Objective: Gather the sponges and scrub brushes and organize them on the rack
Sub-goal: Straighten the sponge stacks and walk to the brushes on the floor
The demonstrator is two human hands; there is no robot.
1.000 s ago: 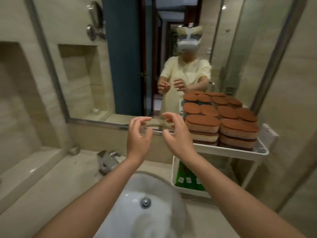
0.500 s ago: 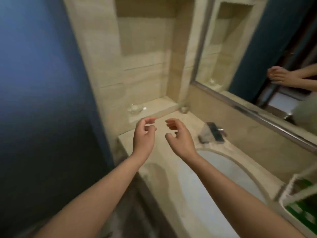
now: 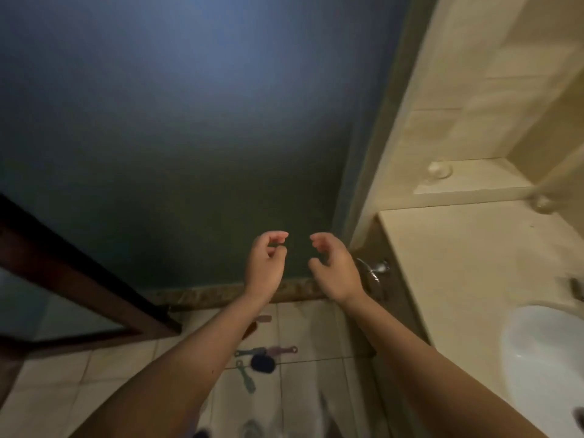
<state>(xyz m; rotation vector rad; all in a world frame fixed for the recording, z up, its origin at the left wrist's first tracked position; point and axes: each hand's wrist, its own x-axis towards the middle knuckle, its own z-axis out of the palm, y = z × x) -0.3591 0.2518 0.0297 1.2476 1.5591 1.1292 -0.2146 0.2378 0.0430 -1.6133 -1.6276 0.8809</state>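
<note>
Several scrub brushes lie on the tiled floor below my arms: a dark round-headed one (image 3: 262, 363), a grey-green handle (image 3: 245, 378), a pinkish handle (image 3: 282, 349) and a reddish one (image 3: 264, 319) partly hidden by my left forearm. My left hand (image 3: 265, 265) and my right hand (image 3: 335, 268) hover side by side in front of the blue wall, fingers curled loosely and apart, holding nothing. The rack and sponges are out of view.
A blue wall (image 3: 177, 128) fills the upper left, with a dark wooden door frame (image 3: 79, 279) at lower left. A beige counter (image 3: 467, 263) with a white sink (image 3: 546, 358) runs along the right. A metal fitting (image 3: 374, 270) sticks out below the counter's corner.
My view has swung left and down, from the mirror and the rack with sponges to the blue wall and the floor. Both hands stay raised and empty in front of me.
</note>
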